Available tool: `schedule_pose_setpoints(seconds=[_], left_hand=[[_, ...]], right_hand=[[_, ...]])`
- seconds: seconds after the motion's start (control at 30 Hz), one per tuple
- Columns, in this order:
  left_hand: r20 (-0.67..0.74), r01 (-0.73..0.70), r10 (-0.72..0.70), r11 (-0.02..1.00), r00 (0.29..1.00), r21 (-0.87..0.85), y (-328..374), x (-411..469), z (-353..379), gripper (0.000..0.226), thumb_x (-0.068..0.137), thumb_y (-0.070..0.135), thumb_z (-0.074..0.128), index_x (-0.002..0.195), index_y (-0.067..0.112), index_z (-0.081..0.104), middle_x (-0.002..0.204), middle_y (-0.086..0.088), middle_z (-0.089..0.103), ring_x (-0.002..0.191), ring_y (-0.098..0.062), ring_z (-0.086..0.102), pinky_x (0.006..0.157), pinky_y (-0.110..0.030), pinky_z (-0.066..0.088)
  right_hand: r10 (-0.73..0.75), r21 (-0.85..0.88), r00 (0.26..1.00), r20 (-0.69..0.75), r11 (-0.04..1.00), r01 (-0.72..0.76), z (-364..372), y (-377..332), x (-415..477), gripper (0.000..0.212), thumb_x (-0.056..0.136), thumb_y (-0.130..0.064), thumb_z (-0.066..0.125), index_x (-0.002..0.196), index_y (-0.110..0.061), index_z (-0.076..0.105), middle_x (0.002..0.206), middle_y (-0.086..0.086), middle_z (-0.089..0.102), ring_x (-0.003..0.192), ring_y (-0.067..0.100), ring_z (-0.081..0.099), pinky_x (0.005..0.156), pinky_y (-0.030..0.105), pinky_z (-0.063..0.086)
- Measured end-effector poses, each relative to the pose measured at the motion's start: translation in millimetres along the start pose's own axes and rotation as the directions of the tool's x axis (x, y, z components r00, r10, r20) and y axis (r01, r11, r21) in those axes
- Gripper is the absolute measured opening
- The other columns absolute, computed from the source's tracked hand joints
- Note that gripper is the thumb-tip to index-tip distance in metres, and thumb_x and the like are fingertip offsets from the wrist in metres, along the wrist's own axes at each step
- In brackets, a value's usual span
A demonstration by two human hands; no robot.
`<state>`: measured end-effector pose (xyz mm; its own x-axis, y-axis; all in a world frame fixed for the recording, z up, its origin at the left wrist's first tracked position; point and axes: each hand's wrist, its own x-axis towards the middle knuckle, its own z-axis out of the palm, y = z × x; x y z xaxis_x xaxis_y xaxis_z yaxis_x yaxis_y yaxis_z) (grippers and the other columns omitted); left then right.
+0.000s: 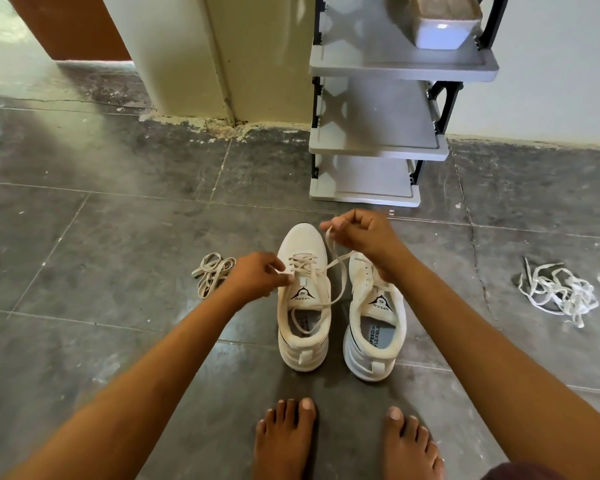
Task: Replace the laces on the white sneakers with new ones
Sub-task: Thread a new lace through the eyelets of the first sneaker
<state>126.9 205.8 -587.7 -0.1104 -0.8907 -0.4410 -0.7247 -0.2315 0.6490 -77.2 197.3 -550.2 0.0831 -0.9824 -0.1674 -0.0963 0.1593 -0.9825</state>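
Observation:
Two white sneakers stand side by side on the floor, toes pointing away from me. The left sneaker (303, 299) has a cream lace (340, 271) threaded through its lower eyelets. My left hand (257, 273) pinches one end of that lace at the sneaker's left side. My right hand (359, 235) pinches the other end, raised above the toe area, and the lace loops down between the shoes. The right sneaker (374, 320) carries no lace that I can see; my right wrist covers its front.
A cream bundle of laces (212, 273) lies left of the sneakers. A tangled pile of white laces (558, 292) lies far right. A grey shoe rack (378, 147) stands behind against the wall. My bare feet (347, 441) are just before the shoes.

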Motion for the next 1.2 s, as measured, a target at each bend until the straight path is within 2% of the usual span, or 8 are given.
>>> schedule_pose_setpoints(seconds=[0.1,0.2,0.3,0.4,0.5,0.6,0.87,1.2], left_hand=[[-0.035,-0.001,0.003,0.998,0.999,0.066,-5.0,-1.9,19.1,0.037,0.075,0.032,0.077,0.105,0.017,0.061,0.095,-0.002,0.063,0.086,-0.020,0.063,0.079,-0.034,0.054],[-0.121,0.001,-0.017,0.992,0.992,-0.129,-12.5,0.1,28.4,0.020,0.083,0.009,0.062,0.103,0.005,0.066,0.095,-0.014,0.067,0.086,-0.026,0.064,0.081,-0.041,0.056],[-0.027,0.118,-0.145,0.888,0.989,-0.445,-17.8,1.3,27.6,0.026,0.087,-0.004,0.047,0.106,0.000,0.065,0.083,-0.011,0.064,0.075,-0.019,0.062,0.065,-0.029,0.058],[0.087,0.212,-0.197,0.804,0.977,-0.556,-20.2,2.2,22.9,0.029,0.088,-0.007,0.044,0.105,0.005,0.064,0.080,-0.007,0.062,0.072,-0.015,0.059,0.058,-0.021,0.056],[0.127,0.238,-0.201,0.790,0.971,-0.565,-22.5,4.3,21.4,0.029,0.088,-0.006,0.044,0.105,0.009,0.063,0.086,-0.009,0.062,0.076,-0.017,0.058,0.072,-0.028,0.053],[0.135,0.235,-0.192,0.790,0.972,-0.566,-25.0,5.4,21.9,0.030,0.089,-0.004,0.045,0.110,0.007,0.063,0.092,-0.011,0.062,0.080,-0.018,0.059,0.074,-0.029,0.053],[0.121,0.189,-0.146,0.812,0.982,-0.552,-27.2,3.7,21.5,0.030,0.093,-0.002,0.044,0.116,0.006,0.061,0.101,-0.014,0.063,0.091,-0.021,0.061,0.080,-0.033,0.055],[0.122,0.080,-0.024,0.875,0.992,-0.477,-29.1,0.9,17.1,0.026,0.094,0.006,0.051,0.116,0.008,0.063,0.103,-0.014,0.066,0.089,-0.019,0.065,0.075,-0.028,0.057]], right_hand=[[0.092,0.047,0.995,0.038,0.994,-0.094,16.7,14.3,-0.3,0.008,0.092,-0.007,0.056,0.086,-0.001,0.059,0.080,0.011,0.067,0.058,0.006,0.067,0.062,0.015,0.055],[0.118,-0.134,0.993,0.006,0.984,-0.116,28.1,31.4,0.1,0.018,0.085,-0.003,0.065,0.096,0.011,0.065,0.080,0.016,0.066,0.050,0.001,0.061,0.056,0.012,0.051],[0.143,-0.371,0.989,0.024,0.920,-0.124,35.9,45.8,1.6,0.018,0.079,-0.006,0.072,0.093,0.005,0.070,0.093,0.018,0.071,0.077,0.018,0.069,0.079,0.026,0.056],[0.164,-0.475,0.986,0.013,0.869,-0.139,41.9,51.5,6.0,0.014,0.076,-0.008,0.075,0.088,-0.002,0.073,0.093,0.013,0.072,0.090,0.024,0.068,0.088,0.034,0.052],[0.118,-0.581,0.993,0.028,0.810,-0.080,47.8,52.0,10.5,0.011,0.077,-0.012,0.074,0.087,-0.006,0.074,0.090,0.009,0.073,0.088,0.021,0.067,0.084,0.031,0.051],[0.077,-0.714,0.994,0.077,0.700,0.001,55.7,52.8,13.4,0.015,0.080,-0.016,0.070,0.092,-0.010,0.074,0.093,0.008,0.072,0.090,0.022,0.065,0.078,0.027,0.046],[0.039,-0.898,0.996,0.081,0.436,0.056,75.9,52.3,19.7,0.021,0.089,-0.015,0.057,0.106,-0.007,0.067,0.104,0.015,0.065,0.097,0.031,0.061,0.086,0.040,0.052],[0.030,-0.885,0.992,0.120,0.457,0.093,73.2,54.9,16.0,0.019,0.087,-0.020,0.055,0.090,-0.008,0.070,0.091,0.015,0.068,0.086,0.033,0.062,0.075,0.038,0.052]])
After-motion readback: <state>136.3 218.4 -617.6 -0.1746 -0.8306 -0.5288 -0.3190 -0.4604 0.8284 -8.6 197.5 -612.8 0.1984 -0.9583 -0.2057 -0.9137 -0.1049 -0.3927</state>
